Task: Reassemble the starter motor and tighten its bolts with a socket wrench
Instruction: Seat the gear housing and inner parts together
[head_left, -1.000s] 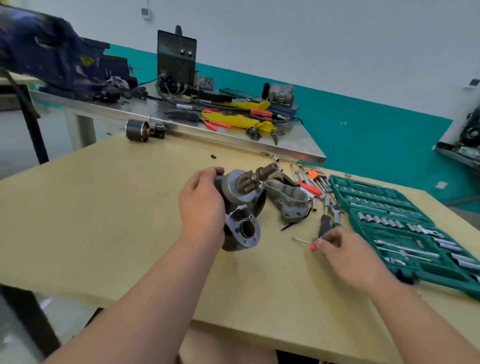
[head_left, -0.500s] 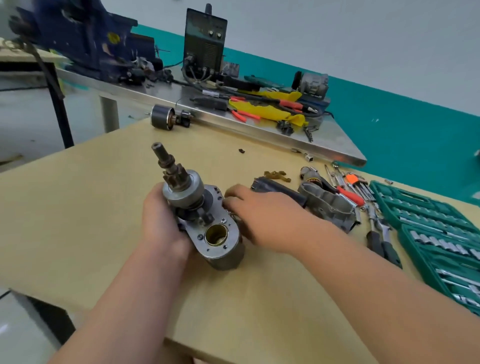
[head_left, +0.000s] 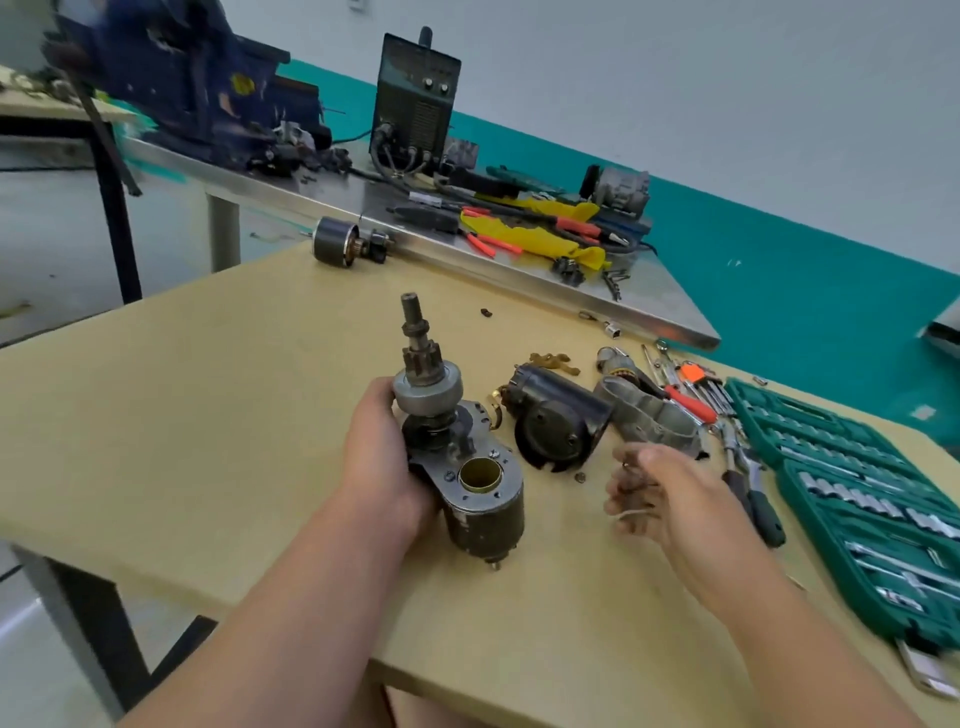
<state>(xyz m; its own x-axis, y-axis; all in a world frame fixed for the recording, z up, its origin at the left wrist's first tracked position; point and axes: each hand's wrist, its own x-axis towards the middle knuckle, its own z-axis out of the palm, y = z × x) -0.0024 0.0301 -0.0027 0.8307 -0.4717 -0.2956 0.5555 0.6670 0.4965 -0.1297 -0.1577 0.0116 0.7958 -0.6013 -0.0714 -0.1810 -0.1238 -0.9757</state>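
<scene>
My left hand (head_left: 379, 457) grips the starter motor assembly (head_left: 467, 467) from its left side and holds it on the wooden table (head_left: 208, 415). Its pinion shaft (head_left: 415, 338) points up and a brass-lined bore (head_left: 480, 474) faces me. My right hand (head_left: 670, 499) hovers to the right of it, blurred, with the fingers loosely curled. I cannot tell whether it holds anything. Close behind lie a black motor housing (head_left: 561, 421) and a grey nose housing (head_left: 649, 415). A black-handled ratchet wrench (head_left: 753, 499) lies right of my right hand.
An open green socket set case (head_left: 857, 493) fills the table's right side, with screwdrivers and hex keys (head_left: 691, 384) behind it. An armature (head_left: 337, 241) lies at the far edge. A steel bench (head_left: 519, 270) beyond carries a blue vise (head_left: 197, 78), a welder (head_left: 415, 104) and tools.
My right hand left the assembly and moved right. The black motor housing it covered is now in view. My left hand has turned the assembly so the shaft stands more upright.
</scene>
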